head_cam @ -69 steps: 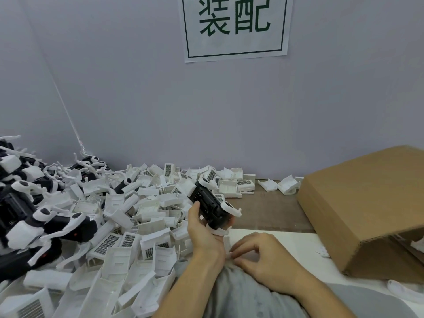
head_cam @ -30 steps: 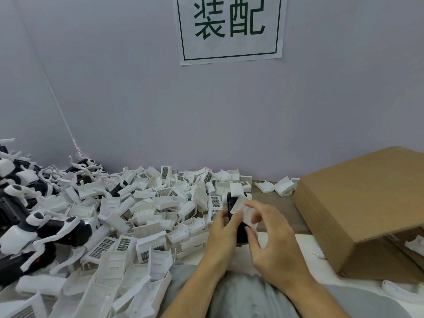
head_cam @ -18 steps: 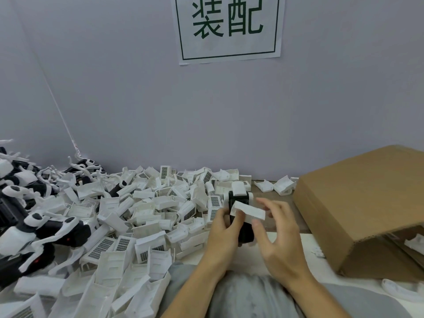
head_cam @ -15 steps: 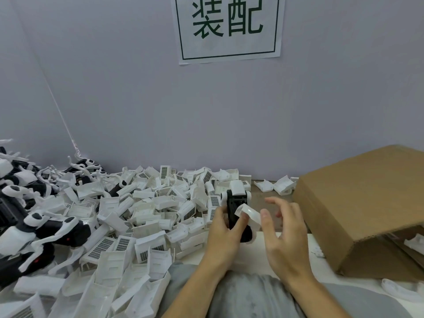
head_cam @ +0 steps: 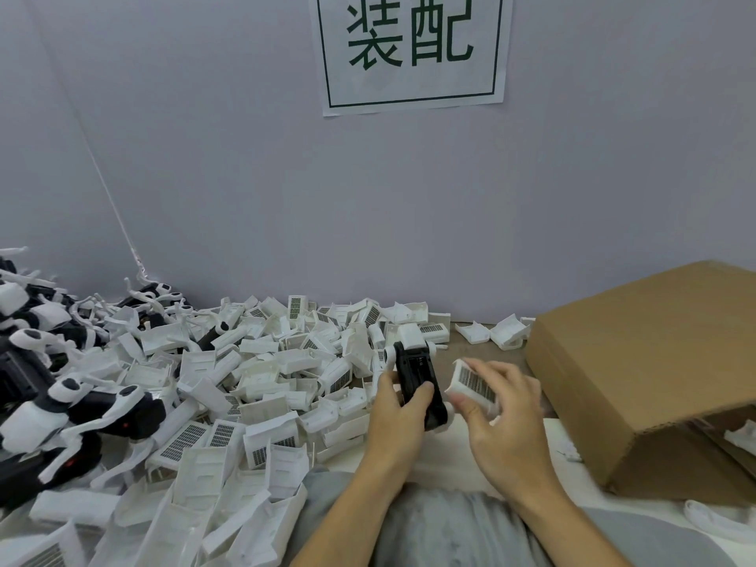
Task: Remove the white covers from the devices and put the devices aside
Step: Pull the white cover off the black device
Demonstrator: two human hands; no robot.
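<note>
my left hand (head_cam: 399, 415) grips the black device (head_cam: 419, 382) upright, thumb curled across its front. just to its right, apart from it, my right hand (head_cam: 499, 415) pinches a white cover (head_cam: 474, 384) with a barcode label, fingers curled round its far edge. both hands hang over the pale mat (head_cam: 442, 456) on the table, above my grey lap. to my left a heap of loose white covers (head_cam: 262, 374) runs from the near edge back to the wall, and at the far left lies a pile of black and white devices (head_cam: 61, 394). a cardboard box (head_cam: 646, 370) lies on its side to my right. on the wall (head_cam: 368, 206) behind hangs a paper sign (head_cam: 411, 51) with green characters.
</note>
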